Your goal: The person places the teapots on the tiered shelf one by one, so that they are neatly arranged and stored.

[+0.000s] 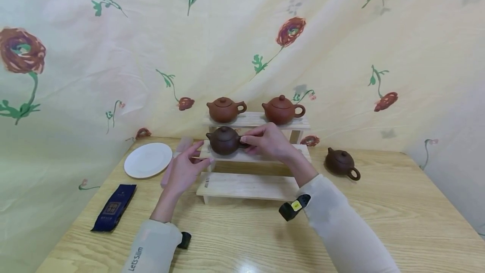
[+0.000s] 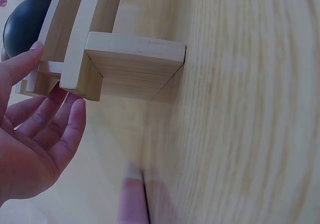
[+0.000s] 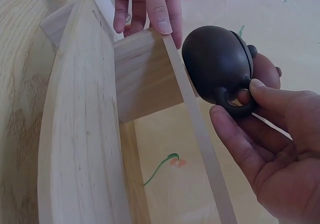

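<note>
Table (image 1: 379, 218): light wood, floral cloth (image 1: 341, 45) hung behind and around it. Open surface in front of the rack and to the right; left side carries a white plate (image 1: 148, 160) and a dark blue packet (image 1: 114, 207).

Rack (image 1: 248, 185): three-step wooden stand at table centre, back against the cloth. Top step holds two reddish teapots (image 1: 225, 109), well apart. Bottom step bare. A fourth, dark teapot (image 1: 341, 162) stands on the table just right of the rack.

Right arm: sleeve comes in from lower right, forearm crosses over the bottom step, wrist raised. Right hand (image 1: 270, 141) is at the middle step; fingers pinch the handle of the dark pot (image 1: 224, 140), thumb and forefinger curled round the loop. Pot sits at the left part of the middle step, spout side leftward, near the step's front edge.

Left arm: comes in from lower left. Left hand (image 1: 184, 169) is at the rack's left end, fingers straight and relaxed, tips touching the step's end, grasping nothing.

Views: right wrist camera shows the handle loop (image 3: 234, 102) and the grip clearly, plus left fingers (image 3: 159, 11) on the slat end; left wrist camera shows the rack's end block (image 2: 131, 66) and the palm beside it, the pot only partly.
</note>
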`<state>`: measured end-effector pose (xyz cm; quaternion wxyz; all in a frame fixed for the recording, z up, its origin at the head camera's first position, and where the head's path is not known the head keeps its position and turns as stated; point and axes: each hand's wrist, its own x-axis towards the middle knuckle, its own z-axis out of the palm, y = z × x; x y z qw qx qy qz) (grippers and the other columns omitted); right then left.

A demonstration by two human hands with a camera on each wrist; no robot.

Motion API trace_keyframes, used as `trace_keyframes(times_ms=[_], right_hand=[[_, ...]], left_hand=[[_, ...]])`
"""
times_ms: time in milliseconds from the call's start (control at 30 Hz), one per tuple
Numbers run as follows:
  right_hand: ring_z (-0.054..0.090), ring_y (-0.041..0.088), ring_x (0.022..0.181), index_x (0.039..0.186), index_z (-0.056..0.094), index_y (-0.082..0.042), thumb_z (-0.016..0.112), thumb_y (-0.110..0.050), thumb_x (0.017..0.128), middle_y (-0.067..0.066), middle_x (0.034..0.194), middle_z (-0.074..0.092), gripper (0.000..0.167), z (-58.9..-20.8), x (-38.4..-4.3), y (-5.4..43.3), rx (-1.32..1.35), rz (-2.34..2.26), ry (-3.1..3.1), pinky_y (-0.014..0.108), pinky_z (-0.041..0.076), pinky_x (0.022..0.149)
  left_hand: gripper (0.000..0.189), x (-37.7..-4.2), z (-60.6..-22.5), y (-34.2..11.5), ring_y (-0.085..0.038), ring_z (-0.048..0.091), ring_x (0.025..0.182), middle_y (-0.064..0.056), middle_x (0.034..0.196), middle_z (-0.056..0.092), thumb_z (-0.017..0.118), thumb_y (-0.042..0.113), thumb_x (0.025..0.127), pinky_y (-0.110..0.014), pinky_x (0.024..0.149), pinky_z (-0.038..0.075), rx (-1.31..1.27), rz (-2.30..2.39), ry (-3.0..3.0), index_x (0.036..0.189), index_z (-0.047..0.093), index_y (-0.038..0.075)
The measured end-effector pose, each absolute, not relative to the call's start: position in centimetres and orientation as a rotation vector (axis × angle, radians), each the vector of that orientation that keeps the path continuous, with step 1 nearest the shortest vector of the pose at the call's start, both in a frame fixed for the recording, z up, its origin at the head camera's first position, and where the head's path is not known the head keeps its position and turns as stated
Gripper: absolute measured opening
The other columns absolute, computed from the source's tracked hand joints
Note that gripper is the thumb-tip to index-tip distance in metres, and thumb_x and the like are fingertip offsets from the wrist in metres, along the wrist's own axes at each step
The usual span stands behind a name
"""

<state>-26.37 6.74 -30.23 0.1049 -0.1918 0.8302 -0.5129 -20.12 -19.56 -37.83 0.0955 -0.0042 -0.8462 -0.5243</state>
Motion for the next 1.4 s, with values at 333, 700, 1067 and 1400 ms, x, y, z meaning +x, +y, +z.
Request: trace_keyframes(times_ms=[333, 700, 1067, 1400], right_hand=[[0.075, 0.018, 0.081, 0.115, 0.081, -0.003, 0.074, -0.013, 0.100, 0.016, 0.111, 0.076, 0.019, -30.42, -26.62, 6.22, -0.604, -1.493, 2.437, 0.033, 0.065, 0.078], [0.075, 0.019, 0.085, 0.116, 0.081, -0.002, 0.073, -0.010, 0.100, 0.017, 0.114, 0.075, 0.019, -30.71, -26.83, 6.44, -0.617, -1.497, 2.396, 0.034, 0.065, 0.079], [0.076, 0.019, 0.082, 0.117, 0.080, -0.003, 0.072, -0.011, 0.101, 0.016, 0.109, 0.076, 0.020, -30.48, -26.93, 6.70, -0.605, -1.493, 2.355, 0.035, 0.065, 0.077], [0.075, 0.020, 0.080, 0.118, 0.080, -0.004, 0.071, -0.013, 0.102, 0.016, 0.110, 0.075, 0.020, -30.45, -26.94, 6.78, -0.587, -1.460, 2.370, 0.034, 0.065, 0.077]], left_hand=[[0.069, -20.15, -37.81, -19.58, -0.031, 0.073, 0.107, -0.021, 0.128, 0.069, 0.083, 0.025, 0.093, -0.022, 0.075, 0.055, -0.011, -1.540, -2.517, 0.155, 0.055, 0.012], [0.068, -20.21, -37.92, -19.66, -0.030, 0.073, 0.106, -0.021, 0.126, 0.070, 0.082, 0.024, 0.093, -0.021, 0.073, 0.055, -0.024, -1.538, -2.513, 0.154, 0.055, 0.011], [0.068, -20.16, -37.81, -19.58, -0.032, 0.074, 0.108, -0.022, 0.129, 0.069, 0.082, 0.023, 0.093, -0.021, 0.074, 0.056, -0.025, -1.542, -2.507, 0.155, 0.055, 0.012], [0.067, -20.02, -37.82, -19.47, -0.032, 0.073, 0.107, -0.022, 0.128, 0.069, 0.082, 0.024, 0.093, -0.021, 0.072, 0.055, -0.016, -1.540, -2.505, 0.153, 0.056, 0.010]])
